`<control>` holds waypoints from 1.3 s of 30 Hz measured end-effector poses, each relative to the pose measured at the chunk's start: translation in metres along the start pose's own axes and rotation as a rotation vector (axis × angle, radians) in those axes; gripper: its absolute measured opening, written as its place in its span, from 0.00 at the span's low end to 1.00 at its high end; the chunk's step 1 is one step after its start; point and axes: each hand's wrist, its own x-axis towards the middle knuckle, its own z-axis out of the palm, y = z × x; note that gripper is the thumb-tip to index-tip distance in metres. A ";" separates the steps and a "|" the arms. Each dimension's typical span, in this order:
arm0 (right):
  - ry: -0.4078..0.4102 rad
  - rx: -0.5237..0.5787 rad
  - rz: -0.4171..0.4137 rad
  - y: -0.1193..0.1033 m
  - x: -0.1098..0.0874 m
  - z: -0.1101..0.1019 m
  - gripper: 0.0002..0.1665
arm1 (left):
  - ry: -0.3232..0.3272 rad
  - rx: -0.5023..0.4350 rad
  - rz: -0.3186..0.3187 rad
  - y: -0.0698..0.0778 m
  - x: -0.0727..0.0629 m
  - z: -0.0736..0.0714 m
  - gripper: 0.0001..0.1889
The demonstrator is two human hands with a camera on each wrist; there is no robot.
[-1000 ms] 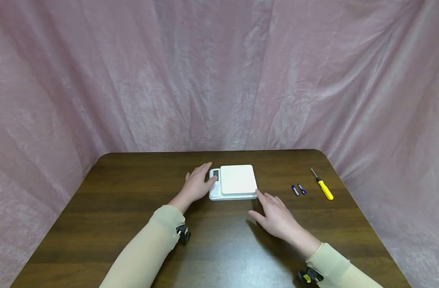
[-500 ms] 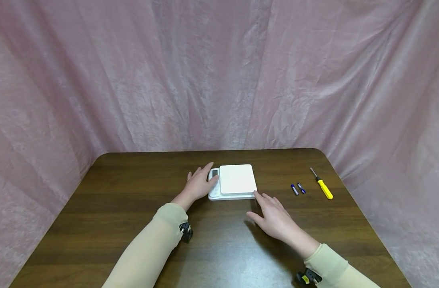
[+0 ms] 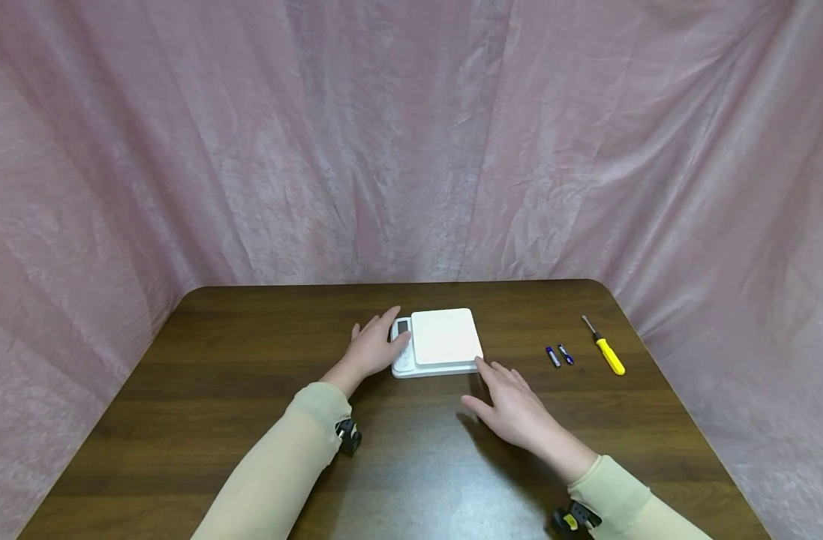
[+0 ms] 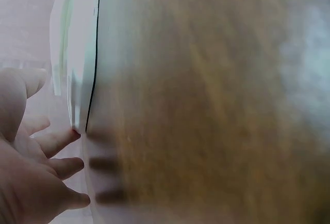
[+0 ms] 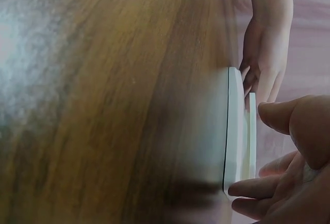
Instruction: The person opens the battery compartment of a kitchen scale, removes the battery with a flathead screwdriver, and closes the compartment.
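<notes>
A white digital kitchen scale (image 3: 446,336) lies flat on the table, its display and button strip on the left. My left hand (image 3: 369,345) is at that left edge, fingers spread and thumb over the strip. In the left wrist view, a fingertip of the left hand (image 4: 31,167) touches the end of the scale (image 4: 82,44). Fairly straight fingers of my right hand (image 3: 515,411) reach the front right corner. From the right wrist, fingertips of the right hand (image 5: 304,167) meet the scale's base (image 5: 234,131), with the thumb held apart.
Right of the scale lie two small blue-and-silver batteries (image 3: 553,357). Farther right is a screwdriver (image 3: 608,355) with a yellow handle. The brown wooden table (image 3: 215,360) ends at a pink curtain (image 3: 384,150) behind it.
My left hand has shifted slightly right against the scale. The scale has turned very slightly, its front left corner now a little nearer. My right hand has barely moved.
</notes>
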 end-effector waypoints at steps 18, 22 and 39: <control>-0.004 -0.010 0.000 0.008 0.015 -0.008 0.45 | -0.046 0.056 -0.018 0.020 -0.028 -0.012 0.39; -0.010 0.001 0.004 0.012 0.021 -0.010 0.45 | -0.051 0.055 -0.011 0.022 -0.034 -0.012 0.38; -0.001 0.065 0.023 0.023 0.045 -0.015 0.48 | -0.041 0.098 0.039 0.035 -0.061 -0.011 0.37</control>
